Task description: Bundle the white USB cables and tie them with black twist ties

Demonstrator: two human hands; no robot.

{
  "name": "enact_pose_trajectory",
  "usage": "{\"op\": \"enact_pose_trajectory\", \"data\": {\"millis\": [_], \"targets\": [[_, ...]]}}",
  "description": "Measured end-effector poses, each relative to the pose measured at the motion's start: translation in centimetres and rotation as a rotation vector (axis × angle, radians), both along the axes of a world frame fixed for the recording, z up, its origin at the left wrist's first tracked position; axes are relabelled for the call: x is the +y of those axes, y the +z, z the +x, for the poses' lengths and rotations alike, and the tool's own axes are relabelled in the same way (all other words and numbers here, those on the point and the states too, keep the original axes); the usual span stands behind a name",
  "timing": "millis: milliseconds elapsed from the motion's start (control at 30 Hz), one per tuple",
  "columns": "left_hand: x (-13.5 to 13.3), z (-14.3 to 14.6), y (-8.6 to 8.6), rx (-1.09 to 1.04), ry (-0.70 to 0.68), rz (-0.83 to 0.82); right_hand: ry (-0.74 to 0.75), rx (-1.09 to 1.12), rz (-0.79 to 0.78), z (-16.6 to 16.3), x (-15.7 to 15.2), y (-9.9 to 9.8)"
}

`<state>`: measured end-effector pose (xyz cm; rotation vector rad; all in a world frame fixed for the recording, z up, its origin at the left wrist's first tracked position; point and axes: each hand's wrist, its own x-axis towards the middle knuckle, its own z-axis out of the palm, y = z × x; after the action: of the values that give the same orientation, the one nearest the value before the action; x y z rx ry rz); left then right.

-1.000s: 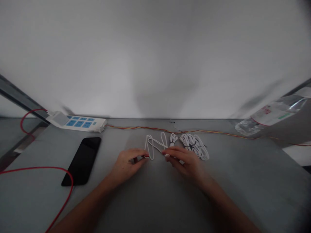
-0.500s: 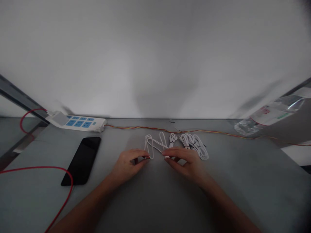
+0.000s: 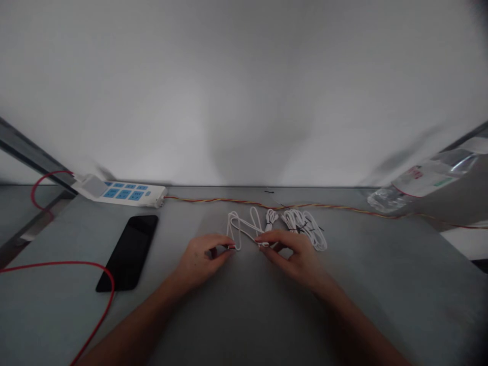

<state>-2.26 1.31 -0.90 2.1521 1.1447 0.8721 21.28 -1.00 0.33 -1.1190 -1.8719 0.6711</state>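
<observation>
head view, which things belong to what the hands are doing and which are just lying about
In hand: loose white cable, held by left hand and right hand.

Apparently lying about: small white bundle, large white bundle, black phone, red cable, power strip, twisted wires, plastic bottle.

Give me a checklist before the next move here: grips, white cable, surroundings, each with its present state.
1. Left grip pinching a small connector: ok.
2. Right grip pinching a white connector: ok.
3. Loose white cable free of crossings: not ok, its loops overlap.
4. Both connectors on that same cable: cannot tell.
5. Larger tied bundle clear of the right grip: cannot tell, partly hidden.
6. Phone uncovered: not ok, a red cable crosses one corner.
</observation>
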Motion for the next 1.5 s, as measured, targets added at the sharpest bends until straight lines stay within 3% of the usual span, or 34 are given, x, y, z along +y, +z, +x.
{"op": "enact_pose_trajectory", "data": {"millis": [1500], "targets": [[-0.17,0.16,0.04,0.012,0.003,0.01,0.018,-0.004,0.032,-0.02,0.01,0.24]]}}
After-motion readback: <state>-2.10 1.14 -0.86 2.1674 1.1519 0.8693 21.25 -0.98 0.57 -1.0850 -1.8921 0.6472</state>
